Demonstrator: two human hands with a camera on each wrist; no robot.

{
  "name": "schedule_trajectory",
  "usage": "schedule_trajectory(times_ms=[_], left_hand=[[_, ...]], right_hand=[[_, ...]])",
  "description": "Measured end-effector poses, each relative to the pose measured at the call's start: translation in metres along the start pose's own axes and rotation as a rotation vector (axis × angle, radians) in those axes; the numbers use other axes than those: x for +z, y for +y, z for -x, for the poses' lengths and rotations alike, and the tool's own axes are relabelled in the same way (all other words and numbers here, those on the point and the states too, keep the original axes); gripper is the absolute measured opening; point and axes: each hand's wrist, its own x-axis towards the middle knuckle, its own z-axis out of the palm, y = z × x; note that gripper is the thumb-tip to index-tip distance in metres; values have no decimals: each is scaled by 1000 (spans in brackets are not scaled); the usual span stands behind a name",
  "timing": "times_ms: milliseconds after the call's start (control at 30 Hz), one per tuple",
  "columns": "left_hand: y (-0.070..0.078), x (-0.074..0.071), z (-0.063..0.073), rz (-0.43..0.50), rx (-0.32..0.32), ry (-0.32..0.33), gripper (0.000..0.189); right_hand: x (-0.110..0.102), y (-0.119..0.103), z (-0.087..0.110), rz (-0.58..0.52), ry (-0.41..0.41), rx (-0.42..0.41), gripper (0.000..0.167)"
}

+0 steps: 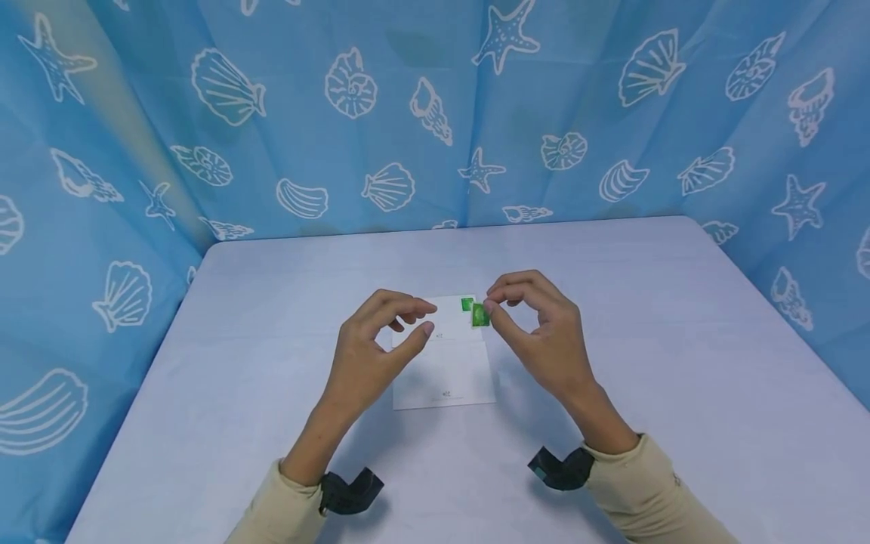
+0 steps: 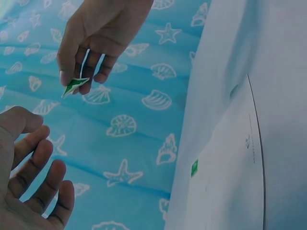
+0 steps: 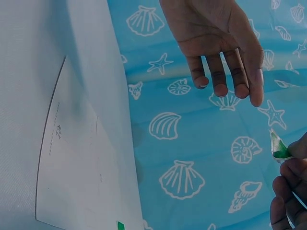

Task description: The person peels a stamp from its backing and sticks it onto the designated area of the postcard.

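My right hand pinches a small green stamp with a pale edge between thumb and fingertips, held above the table. In the right wrist view the stamp looks slightly bent. Facing it, my left hand hovers with thumb and fingers apart and nothing between them. Below both hands lies white paper, with a line across it and small dark print in two places. Another green stamp sits at the paper's far right corner; the left wrist view also shows this stamp.
A white cloth covers the table. Behind and beside it hangs a blue curtain printed with white shells and starfish. Dark straps are worn at both wrists, by the beige sleeves.
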Motion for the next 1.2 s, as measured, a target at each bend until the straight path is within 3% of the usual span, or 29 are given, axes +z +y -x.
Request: schedule_trajectory(times_ms=[633, 1200], left_hand=[[3, 1, 3, -7, -26, -13, 22], [5, 2, 2, -4, -4, -24, 23]], right_hand=[[1, -3, 3, 36, 3, 27, 7], [2, -6, 2, -3, -9, -14, 10]])
